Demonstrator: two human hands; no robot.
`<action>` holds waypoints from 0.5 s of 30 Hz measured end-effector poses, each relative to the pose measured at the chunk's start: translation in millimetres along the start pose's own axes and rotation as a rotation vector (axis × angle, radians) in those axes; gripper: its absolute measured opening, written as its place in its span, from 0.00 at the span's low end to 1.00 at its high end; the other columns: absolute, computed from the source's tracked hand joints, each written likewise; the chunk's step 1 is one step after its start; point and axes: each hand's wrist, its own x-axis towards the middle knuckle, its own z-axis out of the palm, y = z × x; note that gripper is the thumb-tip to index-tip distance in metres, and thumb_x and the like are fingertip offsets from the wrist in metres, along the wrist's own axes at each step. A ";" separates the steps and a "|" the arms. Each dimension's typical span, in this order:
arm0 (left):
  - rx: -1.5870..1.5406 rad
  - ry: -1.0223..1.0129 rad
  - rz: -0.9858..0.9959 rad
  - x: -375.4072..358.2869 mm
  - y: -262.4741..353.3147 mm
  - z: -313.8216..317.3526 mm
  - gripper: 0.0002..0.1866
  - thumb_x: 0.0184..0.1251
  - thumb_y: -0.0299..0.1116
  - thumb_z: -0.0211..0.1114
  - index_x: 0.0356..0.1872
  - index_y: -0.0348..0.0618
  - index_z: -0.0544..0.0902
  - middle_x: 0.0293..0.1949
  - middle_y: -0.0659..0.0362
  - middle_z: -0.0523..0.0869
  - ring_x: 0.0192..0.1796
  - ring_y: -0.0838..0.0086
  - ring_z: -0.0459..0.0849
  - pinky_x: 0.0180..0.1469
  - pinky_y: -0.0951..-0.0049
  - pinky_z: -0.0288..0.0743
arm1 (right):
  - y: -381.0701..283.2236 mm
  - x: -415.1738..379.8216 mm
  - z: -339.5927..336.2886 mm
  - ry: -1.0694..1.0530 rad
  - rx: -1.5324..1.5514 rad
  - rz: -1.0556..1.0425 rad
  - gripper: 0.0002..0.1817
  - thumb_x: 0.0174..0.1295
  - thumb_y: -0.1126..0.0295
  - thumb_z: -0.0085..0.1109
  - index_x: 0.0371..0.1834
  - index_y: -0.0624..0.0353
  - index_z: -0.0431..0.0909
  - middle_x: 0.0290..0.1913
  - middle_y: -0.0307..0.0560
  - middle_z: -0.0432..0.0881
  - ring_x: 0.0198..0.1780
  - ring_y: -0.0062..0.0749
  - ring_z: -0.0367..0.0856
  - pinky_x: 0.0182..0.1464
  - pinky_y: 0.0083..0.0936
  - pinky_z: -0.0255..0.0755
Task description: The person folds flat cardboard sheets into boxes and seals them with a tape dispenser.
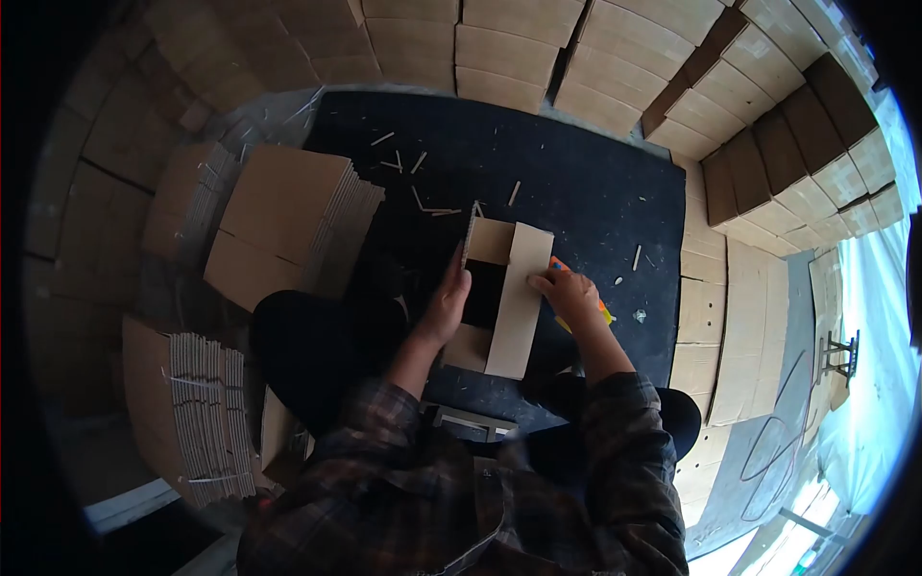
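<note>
A small cardboard box (521,302) stands between my legs, its top open and its dark inside showing. My left hand (448,303) lies along the box's left side with its fingers against the raised flap. On the right, my right hand (570,293) pinches the wide right flap between thumb and fingers. Behind and below the right hand is an orange and yellow object (607,314), mostly hidden, so its kind cannot be made out.
Bundles of flat cardboard (279,211) lie at left, with another strapped bundle (206,413) nearer me. Stacked boxes (509,53) line the back and right. Cardboard strips (514,193) are scattered over the black mat (576,173). Cardboard sheets (749,331) cover the floor at right.
</note>
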 end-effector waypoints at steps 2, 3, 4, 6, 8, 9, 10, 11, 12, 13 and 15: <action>0.070 0.043 0.113 3.2 0.0 19.3 0.29 0.78 0.40 0.43 0.75 0.43 0.53 0.74 0.45 0.56 0.76 0.53 0.53 0.74 0.59 0.52 | 3.1 -4.5 0.6 0.015 0.019 -0.005 0.23 0.63 0.41 0.53 0.47 0.44 0.85 0.37 0.46 0.87 0.45 0.42 0.85 0.51 0.37 0.74; 0.066 0.046 0.110 2.8 -2.4 33.5 0.29 0.78 0.40 0.43 0.75 0.43 0.53 0.74 0.45 0.56 0.76 0.53 0.53 0.74 0.59 0.52 | 3.2 -5.2 2.1 0.012 0.015 -0.004 0.23 0.63 0.41 0.53 0.47 0.44 0.85 0.37 0.46 0.87 0.45 0.42 0.85 0.51 0.37 0.74; 0.526 0.087 0.006 0.9 -3.6 47.4 0.30 0.76 0.44 0.46 0.75 0.50 0.54 0.75 0.48 0.54 0.75 0.50 0.53 0.70 0.50 0.57 | 1.0 -5.7 4.8 0.033 -0.036 -0.026 0.23 0.64 0.42 0.52 0.47 0.45 0.86 0.38 0.46 0.87 0.45 0.42 0.85 0.51 0.37 0.75; 0.964 0.150 -0.080 0.3 -7.7 57.2 0.32 0.72 0.50 0.51 0.74 0.62 0.56 0.76 0.54 0.49 0.74 0.46 0.52 0.59 0.35 0.65 | -2.0 -5.8 1.5 0.061 -0.091 -0.044 0.22 0.64 0.43 0.52 0.46 0.45 0.86 0.38 0.47 0.87 0.45 0.42 0.85 0.51 0.37 0.75; 1.005 0.138 -0.104 -0.7 -9.9 59.8 0.32 0.72 0.50 0.52 0.75 0.61 0.56 0.76 0.54 0.48 0.74 0.46 0.52 0.60 0.36 0.65 | -1.4 -7.2 1.5 0.034 -0.048 -0.028 0.22 0.64 0.44 0.53 0.45 0.46 0.86 0.38 0.47 0.87 0.44 0.42 0.85 0.49 0.38 0.75; 1.052 0.129 -0.127 -1.0 -8.5 60.0 0.32 0.72 0.49 0.52 0.75 0.61 0.56 0.76 0.54 0.48 0.74 0.46 0.51 0.60 0.37 0.65 | -1.6 -6.3 3.6 0.030 -0.047 -0.029 0.22 0.64 0.44 0.53 0.45 0.46 0.86 0.38 0.47 0.87 0.44 0.42 0.85 0.49 0.38 0.75; 1.053 0.129 -0.128 -0.3 -7.3 60.1 0.32 0.72 0.49 0.52 0.75 0.61 0.56 0.76 0.54 0.48 0.74 0.46 0.51 0.60 0.37 0.65 | -2.2 -4.8 4.9 0.028 -0.070 -0.044 0.22 0.64 0.44 0.53 0.45 0.46 0.86 0.38 0.47 0.87 0.44 0.42 0.85 0.49 0.39 0.75; 1.079 0.133 -0.120 0.1 -8.2 61.1 0.31 0.72 0.48 0.52 0.75 0.62 0.56 0.77 0.54 0.47 0.75 0.46 0.51 0.60 0.37 0.64 | -2.7 -3.6 4.9 0.027 -0.096 -0.058 0.22 0.65 0.44 0.52 0.45 0.46 0.86 0.37 0.47 0.87 0.43 0.42 0.85 0.48 0.39 0.75; 1.104 0.136 -0.114 -0.9 -9.6 62.4 0.31 0.72 0.47 0.52 0.74 0.62 0.57 0.77 0.55 0.47 0.75 0.45 0.50 0.61 0.37 0.63 | -2.9 -3.8 5.7 0.023 -0.097 -0.057 0.22 0.65 0.44 0.52 0.45 0.46 0.86 0.37 0.47 0.87 0.43 0.42 0.85 0.48 0.39 0.75; 1.104 0.133 -0.115 -0.5 -11.0 63.4 0.31 0.72 0.47 0.52 0.74 0.62 0.57 0.77 0.55 0.47 0.75 0.45 0.50 0.61 0.37 0.63 | -3.2 -3.2 6.5 0.026 -0.102 -0.053 0.22 0.65 0.44 0.52 0.45 0.47 0.86 0.37 0.47 0.87 0.43 0.42 0.85 0.48 0.39 0.75; 1.142 0.143 -0.115 -0.8 -12.1 65.4 0.31 0.72 0.46 0.52 0.74 0.63 0.57 0.77 0.55 0.46 0.75 0.45 0.49 0.61 0.38 0.61 | -1.9 -2.3 8.6 0.025 -0.106 -0.044 0.22 0.65 0.44 0.52 0.44 0.47 0.86 0.36 0.47 0.86 0.42 0.42 0.85 0.47 0.39 0.75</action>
